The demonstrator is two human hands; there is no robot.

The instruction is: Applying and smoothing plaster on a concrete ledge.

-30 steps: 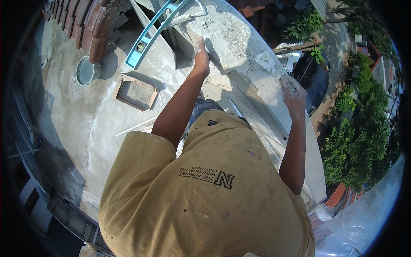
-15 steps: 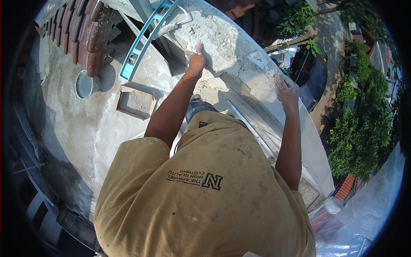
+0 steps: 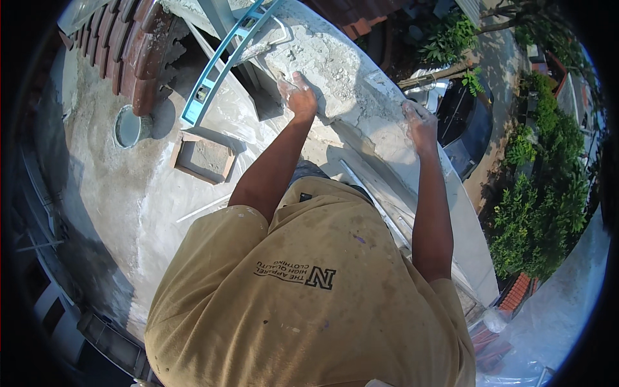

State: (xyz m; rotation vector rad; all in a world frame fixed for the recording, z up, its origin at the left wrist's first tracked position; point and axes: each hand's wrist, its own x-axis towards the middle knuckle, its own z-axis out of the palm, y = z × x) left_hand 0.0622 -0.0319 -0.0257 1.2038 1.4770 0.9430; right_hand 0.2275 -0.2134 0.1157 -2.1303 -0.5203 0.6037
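Note:
My left hand (image 3: 299, 98), dusted with pale powder, rests at the inner edge of a rough, crumbling cement ledge (image 3: 351, 84). Its thumb and fingers are apart, and I see nothing in it. Farther right, my right hand (image 3: 421, 128) leans on the outer side of the same ledge, its whitened fingers loosely bent and holding nothing visible. A light blue spirit level (image 3: 207, 82) stands tilted to the left of my left hand. Loose grey crumbs lie on the ledge beyond my hands.
Left of me are a shallow wooden box (image 3: 205, 157) with grey residue, a round bucket (image 3: 127, 128) and brown roof tiles (image 3: 138, 51). A thin metal bar (image 3: 371, 197) lies near my body. Past the ledge's right edge is a drop towards a dark car (image 3: 465, 122) and trees (image 3: 538, 206).
My left hand has shifted slightly right and its fingers have spread. The right hand has moved a little left and away from me along the ledge.

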